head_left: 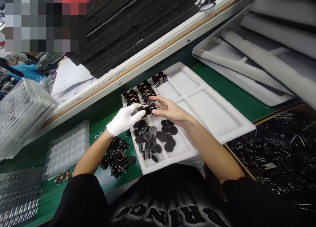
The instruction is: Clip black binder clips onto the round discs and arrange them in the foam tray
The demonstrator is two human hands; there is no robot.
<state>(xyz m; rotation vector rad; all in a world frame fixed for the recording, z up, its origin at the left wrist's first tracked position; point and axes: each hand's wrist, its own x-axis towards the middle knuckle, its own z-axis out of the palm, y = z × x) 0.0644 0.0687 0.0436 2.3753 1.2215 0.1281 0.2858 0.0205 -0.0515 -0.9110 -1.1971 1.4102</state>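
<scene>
My left hand (123, 120), in a white glove, and my bare right hand (174, 112) come together above the near left part of a white foam tray (219, 135). Between their fingertips is a black binder clip (153, 106) with wire handles, against a small round piece (147, 111) that the fingers partly cover. Just beyond, rows of clipped round pieces (143, 88) fill the tray's far left section. Loose black and grey discs (153, 139) lie in the tray below my hands. A heap of black binder clips (117, 154) sits on the green table, left of the tray.
Foam trays (247, 56) are stacked at the right. A bin of many dark clips (276, 151) stands at the lower right. Clear plastic trays (67, 148) lie at the left. A ledge (158, 57) with black sheets (143, 23) runs along the back.
</scene>
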